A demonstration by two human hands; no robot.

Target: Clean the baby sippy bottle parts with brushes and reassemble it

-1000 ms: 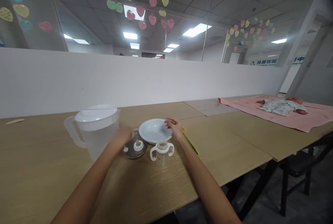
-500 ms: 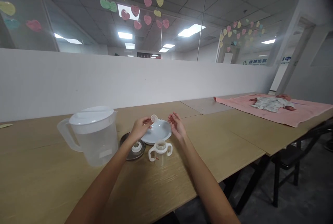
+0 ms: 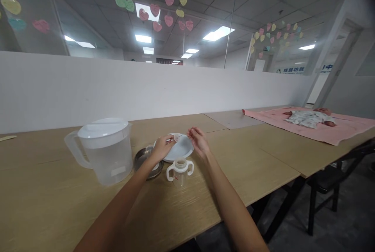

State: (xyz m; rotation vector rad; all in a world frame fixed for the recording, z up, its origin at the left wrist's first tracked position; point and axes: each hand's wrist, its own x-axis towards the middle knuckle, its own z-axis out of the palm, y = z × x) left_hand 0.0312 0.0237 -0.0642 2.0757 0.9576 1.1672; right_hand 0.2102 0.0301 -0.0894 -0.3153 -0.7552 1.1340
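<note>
Over the left part of a white bowl (image 3: 184,149), my left hand (image 3: 164,145) pinches a small translucent round piece (image 3: 176,137). My right hand (image 3: 198,140) is at the bowl's right edge, fingers curled together; something thin seems to be at its fingertips, too small to make out. A clear bottle (image 3: 180,173) with two white handles stands upright and uncapped in front of the bowl. Left of it, a round metal dish (image 3: 142,161) holds a clear cap and a white ring, partly hidden by my left hand and forearm.
A lidded translucent pitcher (image 3: 109,154) stands at the left on the wooden table (image 3: 249,166). At the far right a baby doll (image 3: 309,118) lies on a pink cloth (image 3: 281,127). A black chair (image 3: 325,179) is beside the table. A white wall runs behind.
My left hand has moved slightly right with the round piece, which is now tilted differently. My right hand's fingers have closed together. The view has shifted a little.
</note>
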